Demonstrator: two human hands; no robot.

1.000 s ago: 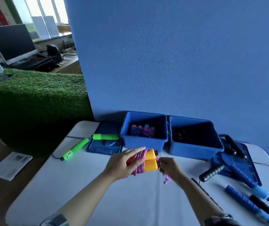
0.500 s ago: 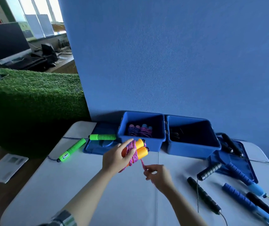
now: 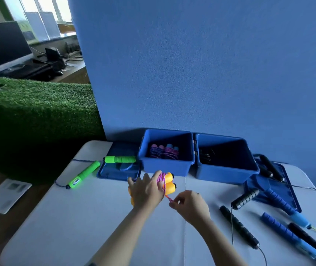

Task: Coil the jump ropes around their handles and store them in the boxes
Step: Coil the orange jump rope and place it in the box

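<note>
My left hand (image 3: pixel 147 191) grips a pair of orange handles (image 3: pixel 169 182) with pink-purple rope wound round them, just above the white table (image 3: pixel 76 217). Right beside it, my right hand (image 3: pixel 188 205) pinches the loose pink rope end (image 3: pixel 169 199) below the handles. Behind them stand two open blue boxes: the left box (image 3: pixel 167 167) holds coiled ropes with pink and blue handles, and the right box (image 3: pixel 226 172) holds something dark.
A green-handled rope (image 3: pixel 88 172) lies at the left, one handle resting on a blue lid (image 3: pixel 117 171). Black handles (image 3: pixel 238 226) and blue handles (image 3: pixel 285 232) lie at the right, near a second blue lid (image 3: pixel 274 184). A blue wall stands behind the boxes.
The handle bundle has turned in my left hand and come lower. My right hand moved right and closer under the bundle, keeping hold of the rope end, which is now shorter.
</note>
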